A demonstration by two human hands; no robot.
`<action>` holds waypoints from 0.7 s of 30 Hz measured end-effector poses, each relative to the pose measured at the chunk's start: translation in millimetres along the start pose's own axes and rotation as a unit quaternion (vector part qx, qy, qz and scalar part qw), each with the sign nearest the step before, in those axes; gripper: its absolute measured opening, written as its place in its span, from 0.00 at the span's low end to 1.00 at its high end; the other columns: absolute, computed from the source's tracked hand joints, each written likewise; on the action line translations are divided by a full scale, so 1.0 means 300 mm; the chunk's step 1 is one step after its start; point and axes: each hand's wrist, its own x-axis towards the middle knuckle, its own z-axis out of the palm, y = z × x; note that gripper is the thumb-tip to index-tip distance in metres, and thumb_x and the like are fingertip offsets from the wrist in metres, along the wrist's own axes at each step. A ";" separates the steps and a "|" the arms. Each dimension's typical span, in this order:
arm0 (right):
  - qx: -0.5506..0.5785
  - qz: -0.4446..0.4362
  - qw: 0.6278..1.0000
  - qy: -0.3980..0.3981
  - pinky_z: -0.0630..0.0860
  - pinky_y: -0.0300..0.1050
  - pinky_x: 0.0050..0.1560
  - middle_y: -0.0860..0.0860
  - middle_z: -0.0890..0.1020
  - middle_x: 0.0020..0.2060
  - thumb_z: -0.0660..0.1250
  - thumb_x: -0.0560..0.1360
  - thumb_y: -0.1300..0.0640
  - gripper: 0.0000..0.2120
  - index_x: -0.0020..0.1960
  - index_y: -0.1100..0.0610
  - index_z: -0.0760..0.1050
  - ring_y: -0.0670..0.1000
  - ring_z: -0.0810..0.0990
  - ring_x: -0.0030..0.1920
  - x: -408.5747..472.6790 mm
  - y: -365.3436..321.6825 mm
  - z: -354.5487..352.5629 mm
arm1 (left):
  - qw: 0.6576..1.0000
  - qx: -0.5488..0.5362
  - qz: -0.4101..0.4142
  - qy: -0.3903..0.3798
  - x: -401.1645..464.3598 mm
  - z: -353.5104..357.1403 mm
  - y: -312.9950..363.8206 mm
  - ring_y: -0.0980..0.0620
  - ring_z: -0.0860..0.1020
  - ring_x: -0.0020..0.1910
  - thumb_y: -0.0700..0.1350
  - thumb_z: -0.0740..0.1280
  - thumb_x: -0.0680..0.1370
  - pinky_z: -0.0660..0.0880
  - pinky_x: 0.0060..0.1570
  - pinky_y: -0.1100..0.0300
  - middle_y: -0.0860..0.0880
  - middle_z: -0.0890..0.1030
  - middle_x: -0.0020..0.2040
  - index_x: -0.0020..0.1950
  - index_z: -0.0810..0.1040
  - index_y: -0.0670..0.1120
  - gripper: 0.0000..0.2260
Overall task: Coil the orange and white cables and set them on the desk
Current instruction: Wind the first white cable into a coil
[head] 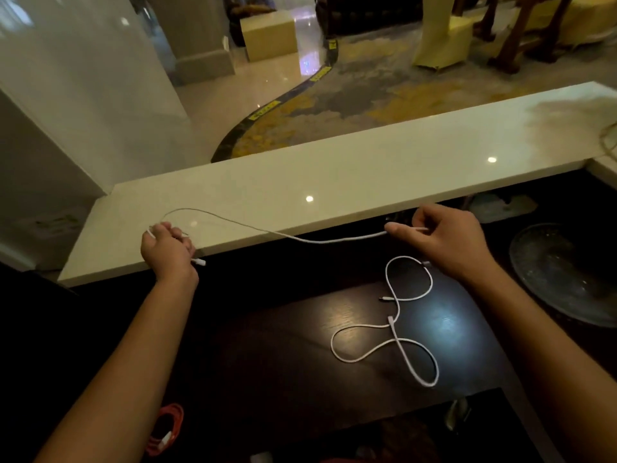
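A thin white cable (317,241) stretches between my two hands above the pale marble counter ledge (334,182). My left hand (167,248) grips one end of it, with a white plug sticking out below the fist. My right hand (444,235) pinches the cable farther along between thumb and fingers. A second white cable (394,329) lies loose in a figure-eight on the dark wooden desk (300,355). An orange cable (167,429) lies bunched at the bottom left, partly behind my left forearm.
A round glass dish (561,275) sits on the desk at the right. The raised marble ledge runs across the far side of the desk. Beyond it lie patterned carpet, a cardboard box (268,35) and covered furniture.
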 end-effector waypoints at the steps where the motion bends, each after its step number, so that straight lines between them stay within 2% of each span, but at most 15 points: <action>1: -0.005 -0.021 1.000 -0.004 0.73 0.49 0.35 0.47 0.76 0.25 0.73 0.69 0.33 0.26 0.34 0.55 0.70 0.50 0.76 0.29 0.011 -0.013 -0.012 | 1.000 0.012 -0.014 0.013 0.015 -0.012 -0.010 0.56 0.62 0.22 0.43 0.51 0.86 0.57 0.23 0.64 0.50 0.69 0.32 0.43 0.68 0.47 0.13; 4: -0.080 -0.060 0.995 -0.001 0.74 0.49 0.37 0.48 0.77 0.27 0.73 0.70 0.33 0.25 0.37 0.55 0.71 0.54 0.77 0.32 0.041 -0.035 -0.031 | 0.992 0.121 -0.032 -0.014 0.032 -0.064 -0.052 0.55 0.64 0.25 0.42 0.53 0.84 0.58 0.23 0.63 0.50 0.71 0.34 0.43 0.70 0.48 0.12; 7: -0.163 -0.039 0.986 0.002 0.70 0.48 0.37 0.52 0.80 0.31 0.71 0.72 0.34 0.24 0.38 0.55 0.74 0.58 0.79 0.36 0.065 0.035 0.005 | 0.967 0.223 -0.001 -0.125 -0.035 -0.091 -0.082 0.57 0.65 0.22 0.43 0.56 0.84 0.58 0.21 0.65 0.50 0.74 0.36 0.45 0.73 0.49 0.11; 10: -0.227 0.034 0.973 -0.041 0.70 0.48 0.40 0.57 0.84 0.38 0.70 0.75 0.36 0.20 0.41 0.54 0.75 0.62 0.84 0.44 0.061 0.199 0.082 | 0.929 0.274 0.064 -0.240 -0.147 -0.070 -0.067 0.61 0.65 0.20 0.44 0.57 0.85 0.61 0.20 0.66 0.50 0.77 0.37 0.48 0.76 0.47 0.10; 12: -0.232 0.084 0.965 -0.087 0.70 0.48 0.41 0.59 0.85 0.42 0.69 0.76 0.38 0.18 0.41 0.52 0.74 0.63 0.84 0.47 0.033 0.309 0.134 | 0.888 0.327 0.096 -0.308 -0.212 -0.043 -0.050 0.63 0.72 0.23 0.46 0.58 0.85 0.68 0.27 0.66 0.52 0.82 0.42 0.53 0.80 0.46 0.11; 14: -0.240 0.129 0.953 -0.131 0.71 0.47 0.42 0.59 0.85 0.45 0.68 0.76 0.39 0.16 0.43 0.53 0.75 0.63 0.84 0.48 -0.007 0.395 0.175 | 0.846 0.380 0.135 -0.349 -0.261 -0.020 -0.038 0.71 0.78 0.37 0.50 0.59 0.85 0.72 0.42 0.64 0.56 0.85 0.49 0.57 0.83 0.49 0.13; 15: -0.249 0.148 0.944 -0.155 0.73 0.48 0.44 0.59 0.85 0.48 0.67 0.76 0.40 0.16 0.45 0.54 0.77 0.62 0.84 0.50 -0.028 0.426 0.189 | 0.837 0.391 0.148 -0.353 -0.282 -0.010 -0.028 0.72 0.78 0.39 0.50 0.59 0.85 0.72 0.44 0.63 0.56 0.85 0.50 0.56 0.83 0.49 0.14; 18: -0.258 0.185 0.923 -0.217 0.77 0.53 0.57 0.60 0.81 0.60 0.69 0.75 0.42 0.22 0.61 0.57 0.77 0.63 0.81 0.59 -0.065 0.468 0.222 | 0.839 0.372 0.157 -0.364 -0.346 0.020 0.000 0.65 0.73 0.26 0.48 0.59 0.85 0.68 0.34 0.59 0.51 0.84 0.39 0.46 0.81 0.45 0.15; 21: -0.145 0.120 0.953 -0.239 0.73 0.55 0.68 0.62 0.75 0.69 0.73 0.75 0.45 0.32 0.73 0.59 0.70 0.63 0.75 0.69 -0.062 0.357 0.233 | 0.812 0.355 0.144 -0.440 -0.415 0.052 0.027 0.59 0.70 0.25 0.47 0.60 0.85 0.66 0.32 0.60 0.49 0.78 0.31 0.42 0.79 0.44 0.15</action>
